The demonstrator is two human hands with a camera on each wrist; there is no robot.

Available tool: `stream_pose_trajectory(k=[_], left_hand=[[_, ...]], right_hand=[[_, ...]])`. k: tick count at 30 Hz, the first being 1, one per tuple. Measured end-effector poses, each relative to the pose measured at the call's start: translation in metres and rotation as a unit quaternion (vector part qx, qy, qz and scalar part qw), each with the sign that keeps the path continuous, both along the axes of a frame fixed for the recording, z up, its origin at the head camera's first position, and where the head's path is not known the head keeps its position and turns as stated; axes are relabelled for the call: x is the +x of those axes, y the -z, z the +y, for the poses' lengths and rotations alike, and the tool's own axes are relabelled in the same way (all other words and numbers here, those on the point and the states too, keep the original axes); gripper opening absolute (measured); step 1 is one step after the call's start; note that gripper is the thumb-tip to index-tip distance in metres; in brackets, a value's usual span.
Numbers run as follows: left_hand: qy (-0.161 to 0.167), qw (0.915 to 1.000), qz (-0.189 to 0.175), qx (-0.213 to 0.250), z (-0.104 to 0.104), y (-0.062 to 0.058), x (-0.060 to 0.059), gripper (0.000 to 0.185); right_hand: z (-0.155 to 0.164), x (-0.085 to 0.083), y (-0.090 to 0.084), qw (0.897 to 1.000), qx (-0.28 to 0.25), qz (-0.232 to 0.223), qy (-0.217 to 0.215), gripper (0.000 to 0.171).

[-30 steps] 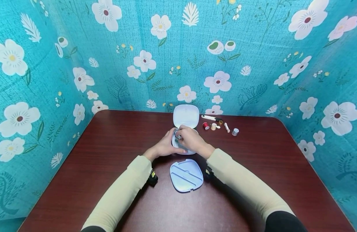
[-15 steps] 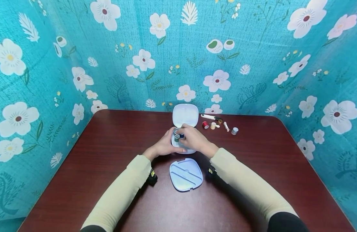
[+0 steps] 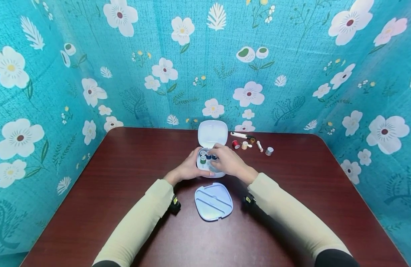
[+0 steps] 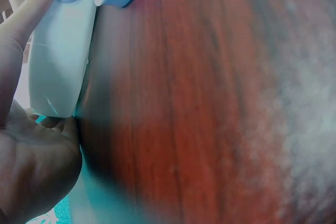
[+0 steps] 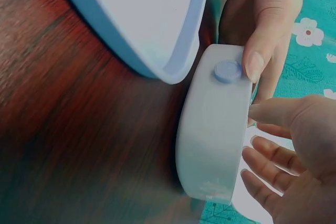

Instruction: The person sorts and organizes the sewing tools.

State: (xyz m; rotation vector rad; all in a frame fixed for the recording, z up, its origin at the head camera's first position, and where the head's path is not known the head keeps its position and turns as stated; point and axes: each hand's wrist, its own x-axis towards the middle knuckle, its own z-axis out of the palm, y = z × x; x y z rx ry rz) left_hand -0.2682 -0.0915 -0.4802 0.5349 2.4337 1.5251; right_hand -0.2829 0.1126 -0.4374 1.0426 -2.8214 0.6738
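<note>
A small pale-blue box [image 3: 208,168] stands open on the dark red table [image 3: 125,178], its lid [image 3: 212,133] upright behind it. Several thread spools [image 3: 203,159] stand inside. My left hand [image 3: 188,168] grips the box's left side, thumb beside the round clasp [image 5: 227,71] on its front wall [image 5: 215,129]. My right hand [image 3: 227,161] reaches over the box's right side, fingertips touching a dark spool [image 3: 214,157]. In the right wrist view its fingers [image 5: 273,161] are loosely spread with nothing between them. The left wrist view shows the box wall [image 4: 60,51] against my palm [image 4: 31,171].
A pale-blue tray insert [image 3: 213,201] lies just in front of the box. Behind and right of it lie a red spool [image 3: 236,144], a tan spool [image 3: 245,145], a white bobbin [image 3: 260,146], a grey spool [image 3: 269,151] and a pen-like tool [image 3: 240,135]. Flowered turquoise walls enclose the table.
My right hand has shifted rightwards across the box, uncovering more spools at its left side. The left hand and the box have stayed put.
</note>
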Motion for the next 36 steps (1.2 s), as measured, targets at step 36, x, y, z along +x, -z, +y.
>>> stream_pose_trajectory(k=[36], left_hand=[[-0.013,0.9995,0.004,-0.029,-0.001,0.002,-0.002,0.108]], right_hand=[[0.047,0.004,0.004,0.998,-0.05,-0.006,0.034,0.029]])
